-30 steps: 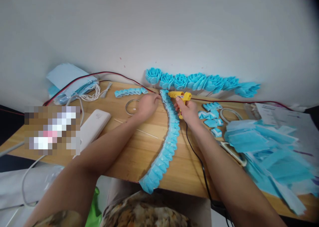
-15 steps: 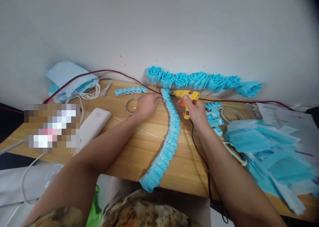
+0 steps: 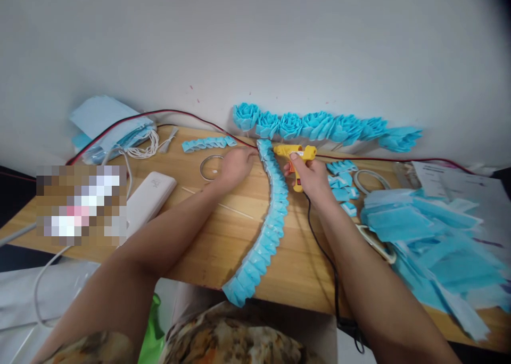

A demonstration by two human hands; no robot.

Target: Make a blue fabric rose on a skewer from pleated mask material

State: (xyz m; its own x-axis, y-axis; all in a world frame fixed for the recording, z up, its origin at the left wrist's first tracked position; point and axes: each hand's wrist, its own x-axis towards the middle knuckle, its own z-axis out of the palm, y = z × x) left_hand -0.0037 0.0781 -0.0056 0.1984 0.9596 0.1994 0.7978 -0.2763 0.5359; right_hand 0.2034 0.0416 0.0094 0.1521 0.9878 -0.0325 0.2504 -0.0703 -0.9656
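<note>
A long strip of overlapping folded blue pieces (image 3: 275, 204) curves down the table from near the wall to the front edge, where its end hangs over. At its far end my left hand (image 3: 238, 164) has its fingers closed together on the left edge of the strip. My right hand (image 3: 313, 178) is wrapped round the handle of a yellow glue gun (image 3: 293, 151). The gun lies level, its nozzle pointing left at the strip's far end. A finger is by the orange trigger; the nozzle's tip is hard to make out. A black cord (image 3: 325, 249) runs down from the handle.
Blue flowers (image 3: 290, 125) line the wall. Shorter blue folded strips (image 3: 209, 143) and folded pieces (image 3: 341, 180) lie on either side. Blue sheets (image 3: 423, 220) cover the right. A metal ring (image 3: 202, 167), a thin stick (image 3: 235, 211) and a white power bank (image 3: 151, 196) are left.
The glue gun has shifted slightly left, bringing its nozzle closer to the strip. The left hand stays almost where it was at the strip's edge.
</note>
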